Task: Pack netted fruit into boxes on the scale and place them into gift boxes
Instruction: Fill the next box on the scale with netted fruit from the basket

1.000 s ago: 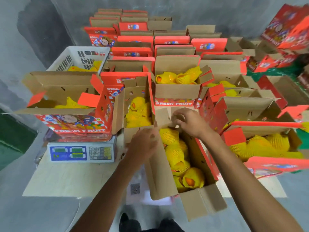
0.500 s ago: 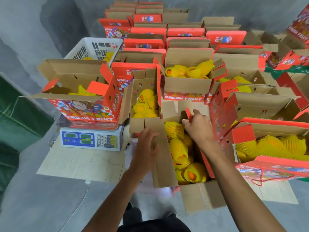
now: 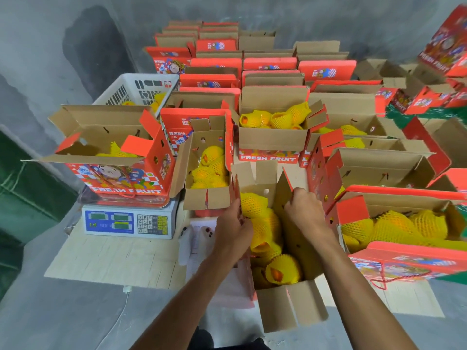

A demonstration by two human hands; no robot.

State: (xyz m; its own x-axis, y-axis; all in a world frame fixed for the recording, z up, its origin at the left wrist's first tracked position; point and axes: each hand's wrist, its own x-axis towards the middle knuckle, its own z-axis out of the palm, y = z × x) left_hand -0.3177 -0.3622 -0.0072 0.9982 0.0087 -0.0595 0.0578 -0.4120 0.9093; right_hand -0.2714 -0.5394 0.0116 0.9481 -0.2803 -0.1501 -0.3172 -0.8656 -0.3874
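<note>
— Cardboard flaps, who holds them?
— Left hand [image 3: 233, 229] pinches the gift box [image 3: 290, 305] left flap; right hand [image 3: 304, 210] curls round the right flap. Netted fruit [image 3: 267, 238] lies inside, at the bench's [image 3: 113, 258] front edge.

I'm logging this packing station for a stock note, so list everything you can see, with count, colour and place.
scale: one, white with blue panel, left on the board.
box on the scale: one, red, open, yellow netted fruit inside.
basket: one, white, behind the scale.
front box: one, red outside and brown inside, open, full of netted fruit, yellow.
other boxes: many, red and brown, in rows to the back and right; some hold fruit, some are shut.
board: one, pale, under the scale.
papers: a few, white, left of the front box.
left hand: grips the front box's left flap.
right hand: grips its right flap.
</note>
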